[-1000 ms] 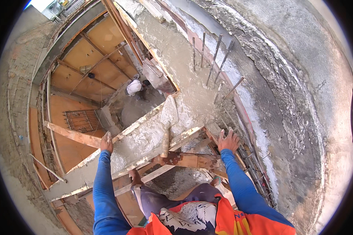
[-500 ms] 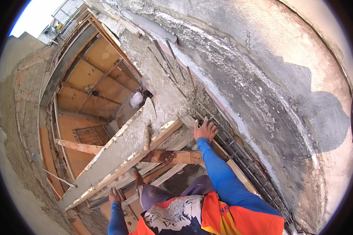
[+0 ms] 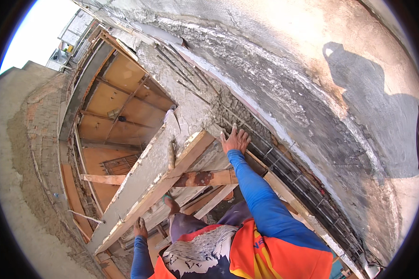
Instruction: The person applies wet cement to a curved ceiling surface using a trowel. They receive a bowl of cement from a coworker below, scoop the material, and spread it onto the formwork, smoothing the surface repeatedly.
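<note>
My right hand (image 3: pixel 236 140) rests with spread fingers on the rough concrete at the corner of the timber formwork, close beside the steel rebar cage (image 3: pixel 284 163). Lower left, my left hand (image 3: pixel 140 228) touches the edge of a long timber board (image 3: pixel 146 210), its fingers stretched upward and partly small in view. Neither hand appears to hold anything. Ahead of them, a cement-smeared trowel (image 3: pixel 171 156) lies on the grey concrete ledge (image 3: pixel 139 179), handle toward me. A wooden crosspiece (image 3: pixel 205 178) spans the formwork between my hands.
A deep room with orange-brown panels (image 3: pixel 125 100) drops away at the left. Bare rebar ends (image 3: pixel 184 69) stick out ahead. A rough plastered wall (image 3: pixel 284 88) rises on the right. My foot in a green sandal (image 3: pixel 171 203) stands low inside the formwork.
The view has shifted and turned slightly. My right hand stays at the formwork corner and my left hand at the board. A person in white below is now mostly hidden behind the ledge.
</note>
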A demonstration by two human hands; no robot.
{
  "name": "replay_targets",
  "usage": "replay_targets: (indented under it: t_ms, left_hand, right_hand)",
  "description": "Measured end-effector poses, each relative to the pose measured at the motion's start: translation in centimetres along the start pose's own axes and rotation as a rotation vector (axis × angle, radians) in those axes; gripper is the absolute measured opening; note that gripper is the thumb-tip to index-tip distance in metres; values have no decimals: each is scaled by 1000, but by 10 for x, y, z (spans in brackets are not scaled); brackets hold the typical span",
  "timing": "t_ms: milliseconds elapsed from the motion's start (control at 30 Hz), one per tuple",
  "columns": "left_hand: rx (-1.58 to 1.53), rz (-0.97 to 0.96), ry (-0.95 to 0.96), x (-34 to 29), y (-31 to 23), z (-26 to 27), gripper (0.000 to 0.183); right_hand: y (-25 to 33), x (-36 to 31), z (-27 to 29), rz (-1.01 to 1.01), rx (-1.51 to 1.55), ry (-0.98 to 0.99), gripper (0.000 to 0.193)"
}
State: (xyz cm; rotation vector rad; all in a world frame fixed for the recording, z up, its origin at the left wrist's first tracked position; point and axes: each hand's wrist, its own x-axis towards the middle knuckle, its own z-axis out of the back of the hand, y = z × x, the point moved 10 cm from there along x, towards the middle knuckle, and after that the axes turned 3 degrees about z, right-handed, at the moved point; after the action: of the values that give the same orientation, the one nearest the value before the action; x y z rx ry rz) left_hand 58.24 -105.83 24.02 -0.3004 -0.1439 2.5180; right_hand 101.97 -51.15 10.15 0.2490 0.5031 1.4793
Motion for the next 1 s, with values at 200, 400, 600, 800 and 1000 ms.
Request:
replay_targets:
  t_ms: [200,400,600,800,1000]
  left_hand:
    - [73,-23,28,-27,2,9,51]
    - [104,85,152,-43,-26,-4,55]
    - [38,28,151,-37,-27,-7,56]
    - [-54,2,138,-45,-39,-8,55]
    - [37,-25,188,-55,-57,-16,55]
  right_hand:
    - [-1,-2,1,35,42,6,74]
    - [-6,-4,6,69,43,-16,74]
    - [-9,-1,6,79,75,-74,68]
    - [-15,-9,9,137,81,-3,62]
    - [-22,-13,6,124,120,5,62]
